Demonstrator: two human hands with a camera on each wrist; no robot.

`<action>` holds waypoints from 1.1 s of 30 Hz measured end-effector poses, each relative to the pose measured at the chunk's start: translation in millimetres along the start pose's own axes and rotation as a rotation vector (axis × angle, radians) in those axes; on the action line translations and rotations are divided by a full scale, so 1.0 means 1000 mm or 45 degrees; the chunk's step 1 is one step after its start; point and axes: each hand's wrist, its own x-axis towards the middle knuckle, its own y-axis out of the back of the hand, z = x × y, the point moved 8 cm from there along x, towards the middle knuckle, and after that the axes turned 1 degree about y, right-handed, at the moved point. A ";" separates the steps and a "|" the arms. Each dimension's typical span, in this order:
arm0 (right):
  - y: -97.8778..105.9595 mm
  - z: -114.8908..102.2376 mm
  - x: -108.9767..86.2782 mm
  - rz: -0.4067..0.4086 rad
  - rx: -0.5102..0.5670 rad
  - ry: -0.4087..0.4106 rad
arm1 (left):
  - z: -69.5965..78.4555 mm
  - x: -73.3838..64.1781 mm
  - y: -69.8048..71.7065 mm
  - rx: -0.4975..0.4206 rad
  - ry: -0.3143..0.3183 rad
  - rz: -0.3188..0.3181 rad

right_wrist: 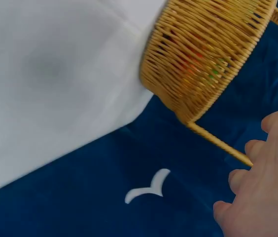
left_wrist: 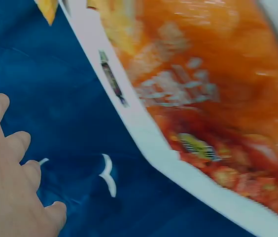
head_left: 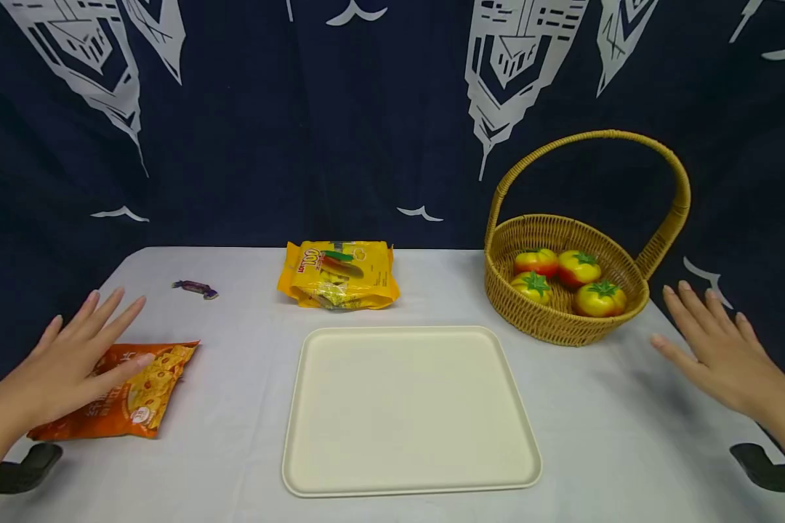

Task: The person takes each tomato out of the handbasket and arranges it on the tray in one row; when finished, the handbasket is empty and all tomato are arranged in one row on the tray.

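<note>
Clock per head view, 12 = straight away from me. Left grip (head_left: 72, 363): released, fingers straight and spread, nothing grasped. It covers the upper-left part of the shiny orange plastic snack bag (head_left: 150, 392); can't tell if I'm touching it. The bag lies flat on the white cloth-covered tabletop (head_left: 235, 465), under my hand and out to my 4 o'clock, past the thumb. Left is clearly the nearer hand.

Right grip (head_left: 726, 356): also released, fingers spread, holding nothing. Nearest thing to it is the round golden wicker basket (head_left: 543, 325) with a tall arched handle, just off at my 10 o'clock, apart from the fingertips.

Key relation, I'd judge: bag under the left palm, its bulk on the thumb side, so little lateral travel needed.

Bag's long axis runs 8 to 2 o'clock. Visible end edge faces roughly 4, top corner points to 2. Printed face up.

Basket upright; handle arch spans roughly 9 to 3, its near foot on my side.

Shallow cream rectangular tray (head_left: 412, 410) sits between both hands, long sides 9 to 3.
</note>
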 end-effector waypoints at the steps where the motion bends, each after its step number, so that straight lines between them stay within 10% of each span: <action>1: 0.003 -0.001 0.000 0.005 -0.006 0.003 | 0.002 0.002 0.002 0.006 -0.002 -0.004; 9: 0.050 -0.026 0.011 0.123 0.002 0.088 | 0.036 0.020 0.039 0.010 -0.110 0.057; 17: 0.089 -0.075 0.033 0.243 0.200 0.216 | 0.092 0.026 0.059 -0.501 -0.295 0.092; 25: 0.082 -0.119 0.054 0.306 0.501 0.337 | 0.124 0.031 0.044 -0.886 -0.357 0.067; 33: 0.059 -0.118 0.081 0.397 0.825 0.263 | 0.152 0.028 -0.005 -1.281 -0.305 -0.125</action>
